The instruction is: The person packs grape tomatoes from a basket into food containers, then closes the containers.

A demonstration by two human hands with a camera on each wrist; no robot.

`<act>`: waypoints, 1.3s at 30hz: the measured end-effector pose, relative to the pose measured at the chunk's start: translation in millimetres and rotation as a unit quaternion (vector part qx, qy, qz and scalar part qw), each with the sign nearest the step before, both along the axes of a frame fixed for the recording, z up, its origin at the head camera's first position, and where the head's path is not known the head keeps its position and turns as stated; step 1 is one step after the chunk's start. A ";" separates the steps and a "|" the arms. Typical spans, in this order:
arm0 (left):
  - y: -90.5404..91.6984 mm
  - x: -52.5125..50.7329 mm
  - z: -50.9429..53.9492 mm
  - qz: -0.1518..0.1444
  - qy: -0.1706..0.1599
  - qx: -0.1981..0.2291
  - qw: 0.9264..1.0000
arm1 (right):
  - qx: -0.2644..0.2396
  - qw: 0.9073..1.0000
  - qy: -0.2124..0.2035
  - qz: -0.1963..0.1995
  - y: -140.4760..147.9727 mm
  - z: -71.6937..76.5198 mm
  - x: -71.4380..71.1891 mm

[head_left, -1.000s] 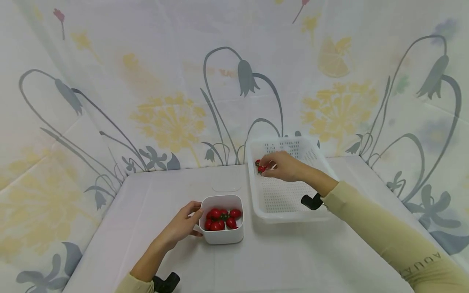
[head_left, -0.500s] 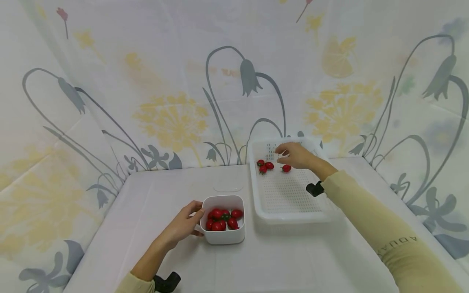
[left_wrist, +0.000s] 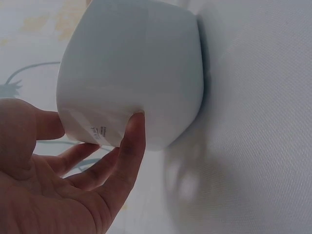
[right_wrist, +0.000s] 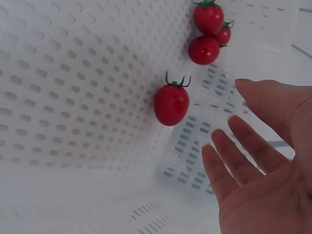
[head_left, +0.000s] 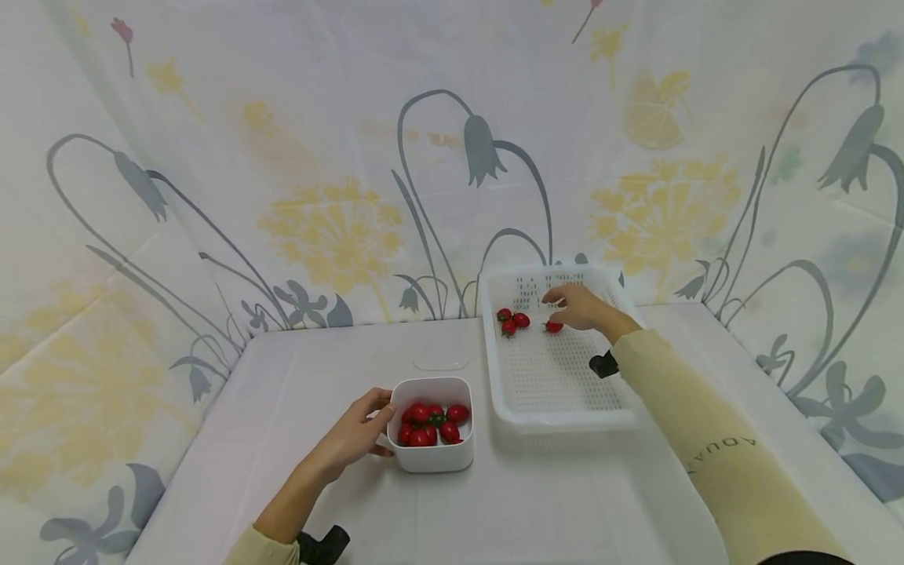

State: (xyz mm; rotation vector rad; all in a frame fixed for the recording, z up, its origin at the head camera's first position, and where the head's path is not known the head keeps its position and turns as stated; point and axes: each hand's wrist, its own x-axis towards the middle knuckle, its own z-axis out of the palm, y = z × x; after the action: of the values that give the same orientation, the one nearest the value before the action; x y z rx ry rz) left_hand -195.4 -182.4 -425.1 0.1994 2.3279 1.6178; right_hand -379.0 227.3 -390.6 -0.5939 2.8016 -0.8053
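Observation:
My left hand (head_left: 355, 430) rests against the left side of a small white container (head_left: 435, 458). In the left wrist view, its fingers (left_wrist: 127, 156) are spread loosely and their tips touch the outer wall. Several red cherry tomatoes (head_left: 419, 436) lie inside the container. My right hand (head_left: 577, 306) hovers inside a white perforated basket (head_left: 503, 392), holding nothing. Just below its fingertips lies a single cherry tomato (right_wrist: 171, 104) with green sepals, apart from the fingers in the right wrist view. Three more cherry tomatoes (right_wrist: 204, 49) sit clustered by the basket's left wall.
The basket and the container stand side by side on a white-covered table (head_left: 353, 353), a narrow gap between them. A flower-printed cloth backdrop (head_left: 318, 118) rises behind the table and along both sides. A dark wrist mount (head_left: 604, 364) sits by the right sleeve.
My right hand has moved right, from the tomato cluster to above the single tomato. The cluster, partly covered earlier, is now in view. My left hand stays at the container.

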 end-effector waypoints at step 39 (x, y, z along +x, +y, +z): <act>1.6 -1.8 -1.7 0.014 0.003 -0.003 1.000 | 0.057 0.997 -0.040 -0.038 15.4 -28.6 -15.1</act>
State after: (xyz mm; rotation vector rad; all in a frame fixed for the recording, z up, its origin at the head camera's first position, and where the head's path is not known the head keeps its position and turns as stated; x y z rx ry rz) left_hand -197.2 -180.8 -426.8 0.1711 2.3504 1.6250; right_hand -394.1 242.7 -419.2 -0.4291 2.7876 -0.6626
